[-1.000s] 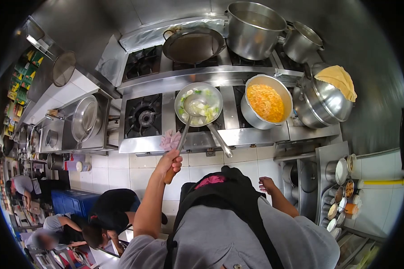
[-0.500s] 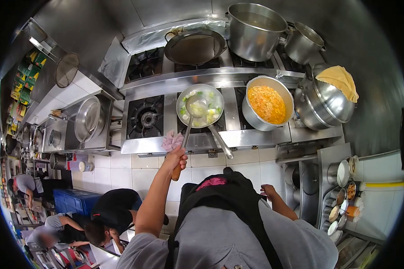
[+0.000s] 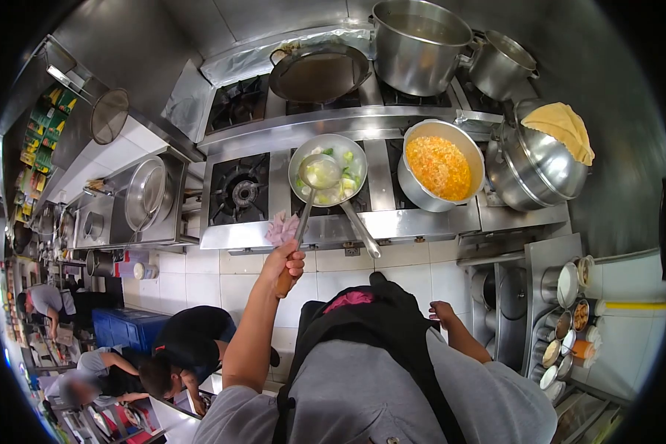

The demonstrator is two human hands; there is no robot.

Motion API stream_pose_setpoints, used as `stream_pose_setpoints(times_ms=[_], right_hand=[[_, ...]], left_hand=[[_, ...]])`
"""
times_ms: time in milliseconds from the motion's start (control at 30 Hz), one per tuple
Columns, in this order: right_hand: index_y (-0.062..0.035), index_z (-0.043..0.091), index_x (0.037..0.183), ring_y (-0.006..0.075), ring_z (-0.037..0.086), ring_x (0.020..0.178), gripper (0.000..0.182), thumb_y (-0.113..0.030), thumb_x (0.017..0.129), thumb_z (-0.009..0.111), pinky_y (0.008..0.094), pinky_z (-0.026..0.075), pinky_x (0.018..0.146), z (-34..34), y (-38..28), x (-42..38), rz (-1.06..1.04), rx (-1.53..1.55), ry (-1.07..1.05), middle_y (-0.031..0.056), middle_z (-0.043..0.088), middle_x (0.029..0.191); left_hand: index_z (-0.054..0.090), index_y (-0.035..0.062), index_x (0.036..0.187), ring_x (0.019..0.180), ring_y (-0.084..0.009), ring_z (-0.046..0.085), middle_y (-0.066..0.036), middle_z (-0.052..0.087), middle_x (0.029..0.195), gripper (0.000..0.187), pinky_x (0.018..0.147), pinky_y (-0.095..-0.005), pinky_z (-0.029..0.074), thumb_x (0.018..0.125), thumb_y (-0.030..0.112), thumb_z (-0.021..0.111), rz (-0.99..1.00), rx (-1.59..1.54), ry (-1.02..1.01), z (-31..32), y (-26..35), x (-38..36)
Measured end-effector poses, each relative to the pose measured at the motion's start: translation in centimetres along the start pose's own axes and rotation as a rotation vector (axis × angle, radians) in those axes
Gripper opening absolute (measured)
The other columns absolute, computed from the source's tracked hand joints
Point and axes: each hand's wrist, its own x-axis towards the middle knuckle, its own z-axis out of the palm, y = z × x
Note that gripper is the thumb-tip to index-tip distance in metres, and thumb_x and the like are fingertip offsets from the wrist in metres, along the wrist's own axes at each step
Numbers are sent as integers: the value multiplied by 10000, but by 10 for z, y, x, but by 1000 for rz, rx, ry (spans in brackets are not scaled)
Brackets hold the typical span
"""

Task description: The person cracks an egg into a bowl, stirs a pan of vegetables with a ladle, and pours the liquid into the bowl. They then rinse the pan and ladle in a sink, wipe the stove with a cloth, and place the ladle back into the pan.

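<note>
My left hand is closed around the wooden grip of a long metal ladle. The ladle's bowl is over the left half of a frying pan, with pale liquid in it. Pale broth, green vegetable pieces and white chunks fill the pan, whose handle points down to the right with no hand on it. A crumpled pinkish cloth is just beyond my left hand at the stove's front edge. My right hand hangs low beside my apron, holding nothing visible, its fingers loosely bent and apart.
Right of the pan stands a pot of orange chunky food. A wide dark pan and a tall steel pot occupy the back burners. A large domed steel vessel carries a yellow cloth. Other people work at lower left.
The ladle's bowl has lifted slightly and tipped more level, now showing liquid in it. My left hand has shifted a little to the left. My right hand stays about where it was.
</note>
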Motion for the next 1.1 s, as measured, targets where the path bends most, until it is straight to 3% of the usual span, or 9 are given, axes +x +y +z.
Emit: stream_pose_setpoints(times_ms=[500, 600, 667, 767, 1000, 1033, 1100], right_hand=[[-133, 597, 1140, 220, 612, 809, 311, -291, 872, 605, 402, 514, 702, -24, -28, 32, 34, -85, -85, 54, 633, 999], [-124, 603, 1108, 215, 607, 804, 292, -295, 871, 604, 397, 510, 703, -32, -46, 37, 38, -115, -98, 45, 626, 974], [-136, 591, 1173, 203, 604, 826, 302, -314, 929, 589, 385, 522, 725, -41, -54, 47, 49, -165, -128, 44, 619, 1026], [-138, 583, 1187, 206, 600, 852, 323, -326, 924, 598, 394, 519, 748, -53, -71, 58, 61, -240, -160, 54, 615, 1048], [-157, 583, 1157, 208, 594, 831, 307, -334, 909, 617, 407, 505, 772, -65, -121, 87, 26, -423, -173, 47, 615, 1032], [-154, 581, 1157, 208, 593, 824, 308, -333, 908, 620, 407, 507, 772, -62, -130, 87, 5, -420, -173, 50, 616, 1026], [-152, 580, 1157, 209, 593, 818, 310, -332, 908, 622, 408, 509, 772, -55, -145, 87, -32, -446, -184, 52, 618, 1020]], left_hand=[[475, 197, 1009, 448, -33, 404, 5, 478, 709, 45, 365, -180, 359, 1051, 204, 459, 129, 110, 95, 31, -31, -19], [475, 193, 1004, 450, -34, 407, 6, 479, 713, 59, 364, -184, 365, 1055, 209, 450, 136, 36, 105, 33, -43, -12], [445, 197, 1010, 453, -46, 387, 14, 459, 699, 36, 374, -198, 343, 1038, 195, 466, 130, -79, 68, 31, -51, -7], [450, 195, 1008, 449, -44, 388, 10, 458, 701, 34, 369, -196, 342, 1040, 185, 457, 137, -197, 27, 37, -61, -10], [442, 186, 1001, 443, -34, 383, 2, 449, 713, 54, 357, -183, 343, 1053, 199, 445, 178, -319, -34, 61, -90, -60], [462, 178, 1123, 446, -24, 376, 5, 437, 737, 74, 356, -175, 345, 1057, 202, 441, 184, -324, -46, 61, -98, -71], [450, 186, 1355, 448, -12, 363, 11, 412, 753, 296, 351, -165, 341, 1061, 210, 432, 195, -353, -45, 58, -115, -97]])
